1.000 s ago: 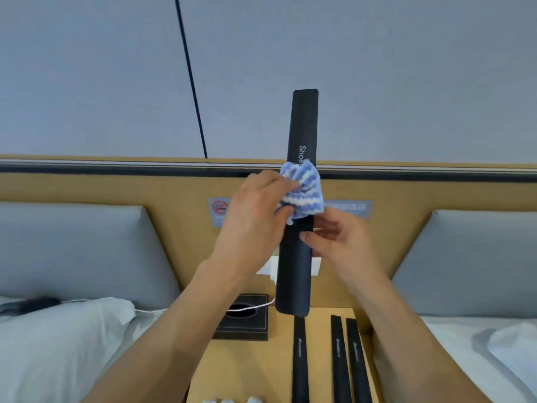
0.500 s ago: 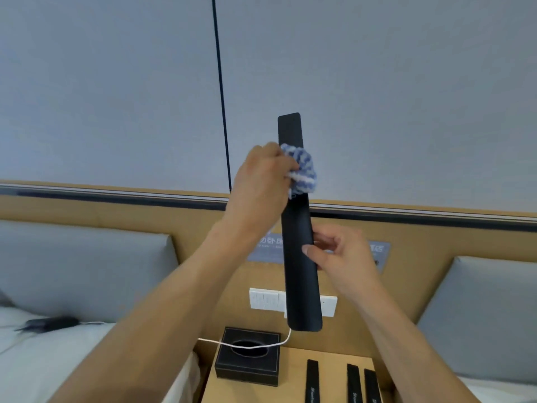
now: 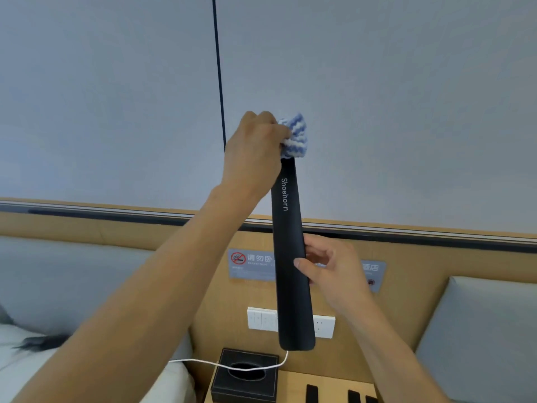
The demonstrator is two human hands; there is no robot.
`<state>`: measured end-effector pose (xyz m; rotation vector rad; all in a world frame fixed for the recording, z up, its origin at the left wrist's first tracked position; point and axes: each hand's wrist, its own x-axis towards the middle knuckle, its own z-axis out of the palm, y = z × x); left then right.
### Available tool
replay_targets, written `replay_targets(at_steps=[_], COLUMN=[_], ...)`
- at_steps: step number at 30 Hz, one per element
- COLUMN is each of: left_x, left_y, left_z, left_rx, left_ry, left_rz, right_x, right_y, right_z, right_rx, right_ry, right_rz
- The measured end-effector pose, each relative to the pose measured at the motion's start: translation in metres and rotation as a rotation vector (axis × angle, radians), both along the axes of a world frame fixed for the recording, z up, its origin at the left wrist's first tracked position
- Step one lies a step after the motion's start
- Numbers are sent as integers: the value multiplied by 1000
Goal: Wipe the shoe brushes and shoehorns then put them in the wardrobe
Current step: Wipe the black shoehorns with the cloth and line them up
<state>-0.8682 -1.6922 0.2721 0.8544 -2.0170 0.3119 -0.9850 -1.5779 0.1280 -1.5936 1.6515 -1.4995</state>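
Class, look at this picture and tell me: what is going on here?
A person is wiping a black shoehorn held upright in front of a headboard. The right hand pinches it around the middle, while the left hand grips a blue and white cloth at its top end. More black pieces lie on the bedside table below, beside a black tissue box.
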Motion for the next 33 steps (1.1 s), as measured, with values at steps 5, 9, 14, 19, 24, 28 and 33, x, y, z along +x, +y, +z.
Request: replay_targets(at_steps=[5, 9, 14, 19, 24, 28, 33], left_x=[-9, -13, -13, -9, -1, 5, 10], left_y=[18, 29, 39, 45, 45, 47, 53], left_z=[-31, -50, -64, -73, -79, -84, -96], left_rx=[41, 110, 250, 262, 247, 235, 201], left_ry=[-70, -70, -84, -187, -241, -281, -314], left_rz=[-18, -89, -158, -92, -52, -69, -37], right_x=[-6, -10, -11, -10, -6, -4, -7], right_y=[-1, -1, -4, -10, -14, -19, -28], right_z=[3, 4, 3, -5, -6, -2, -5], right_rx=[-21, -19, -53, 9, -51, 2, -1], right_ry=[-128, -268, -571, -903, -1222, -1279, -1318], right_rz=[24, 37, 128, 297, 498, 394, 242])
